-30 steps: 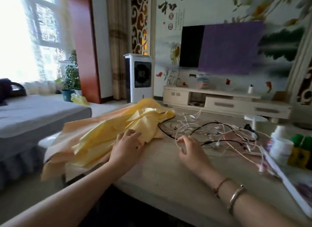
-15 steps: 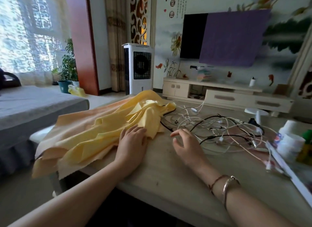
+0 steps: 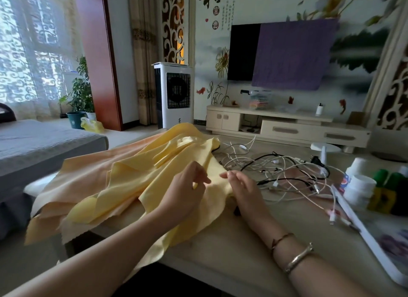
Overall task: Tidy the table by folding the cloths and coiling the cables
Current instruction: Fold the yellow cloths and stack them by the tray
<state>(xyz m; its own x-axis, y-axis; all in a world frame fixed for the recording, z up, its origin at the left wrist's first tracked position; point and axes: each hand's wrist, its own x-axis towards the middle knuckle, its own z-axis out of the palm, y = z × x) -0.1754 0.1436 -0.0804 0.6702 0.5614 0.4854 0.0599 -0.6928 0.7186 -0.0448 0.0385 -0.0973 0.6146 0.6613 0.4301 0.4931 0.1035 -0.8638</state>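
Yellow cloth (image 3: 154, 181), two hands, tangled cables (image 3: 276, 170)

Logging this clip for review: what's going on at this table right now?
A person is starting on the yellow cloth, which lies crumpled on the table. The left hand pinches a fold of it; the right hand rests open on it. Nothing is folded yet. The cables lie in an uncoiled tangle to the right, untouched.
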